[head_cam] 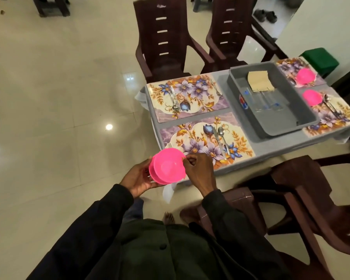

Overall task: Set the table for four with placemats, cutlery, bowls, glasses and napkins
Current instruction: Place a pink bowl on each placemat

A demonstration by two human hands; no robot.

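Bowl-laying step: at lower centre, the left hand (137, 176) grips the nested pink bowls (168, 165) while the right hand (198, 168) pinches the upper rim; next, probably, separating one onto the adjacent bowl-less placemat (206, 142).

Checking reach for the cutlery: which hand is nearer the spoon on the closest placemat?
Right. The right hand pinches the rim of the pink bowls, just near-left of the spoon; the left hand holds their opposite side, farther from it.
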